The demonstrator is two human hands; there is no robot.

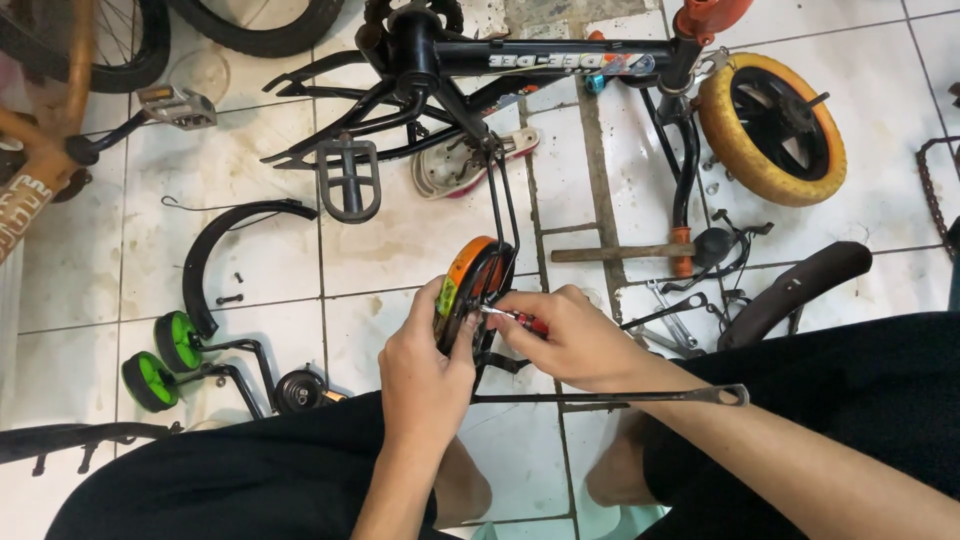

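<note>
Head view, looking down at tiled floor (pixel 420 240) between own knees. Left hand (pixel 425 365) closed around lower edge of orange-and-black chain guard (pixel 470 285), thumb and fingers curled onto it, holding it on edge just below centre of view. Right hand (pixel 570 335) closed on a small red-handled screwdriver (pixel 515 320), metal tip pointing toward 9 o'clock and meeting the guard's inner face; fingers wrapped tight, handle mostly hidden in the fist. Thin black stays (pixel 500 200) running from the guard up toward 12 o'clock to an upside-down black bicycle frame (pixel 520 60). Black pedal (pixel 349 178) hanging off the frame at 11 o'clock. Yellow-tyred small wheel (pixel 770 128) at 2 o'clock, lying on the floor just beside the frame's fork. Wooden-handled hammer (pixel 620 252) at 3 o'clock from the guard, flat on the tiles, with spanners (pixel 672 318) just below it. Black mudguard (pixel 235 250) at 9 o'clock, curved, lying apart from the frame. Pair of green-and-black training wheels (pixel 165 360) with brackets at 8 o'clock, near left knee. Long flat metal bar (pixel 620 397) lying across right forearm line at 4 o'clock, hole at its far end. White sandal (pixel 470 160) under the frame at 12 o'clock.
</note>
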